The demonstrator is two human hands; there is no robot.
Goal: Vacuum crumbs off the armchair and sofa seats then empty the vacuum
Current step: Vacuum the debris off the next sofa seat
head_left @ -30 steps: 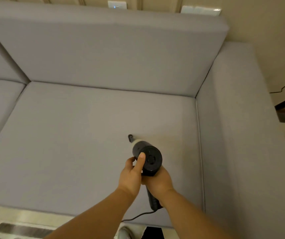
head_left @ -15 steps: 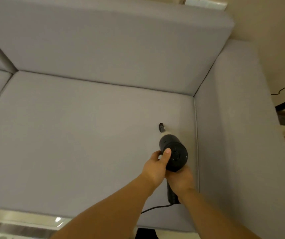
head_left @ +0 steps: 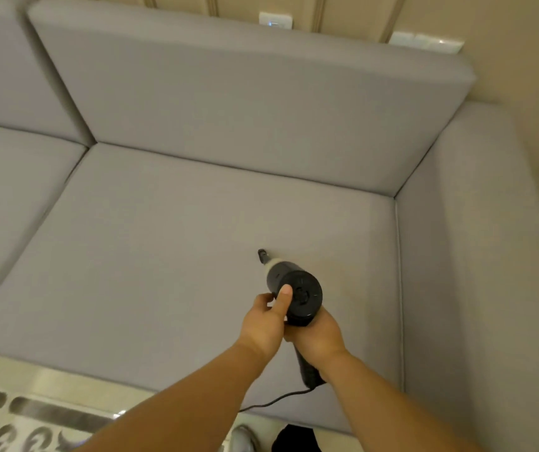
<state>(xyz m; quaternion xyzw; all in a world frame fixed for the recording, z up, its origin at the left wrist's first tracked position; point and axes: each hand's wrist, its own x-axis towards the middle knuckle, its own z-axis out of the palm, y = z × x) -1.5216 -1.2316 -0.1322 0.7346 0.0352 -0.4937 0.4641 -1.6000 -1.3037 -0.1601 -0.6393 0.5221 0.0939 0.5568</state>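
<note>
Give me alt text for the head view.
Both hands grip a black handheld vacuum, left hand on its body, right hand on its handle, nozzle on a grey sofa seat near the armrest.

Head view, steeply down over sofa seat (head_left: pixel 170 256)

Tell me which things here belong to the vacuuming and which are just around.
In use: handheld vacuum, its cord, left hand, right hand, sofa seat cushion.
Just around: wall switches, patterned floor.
</note>
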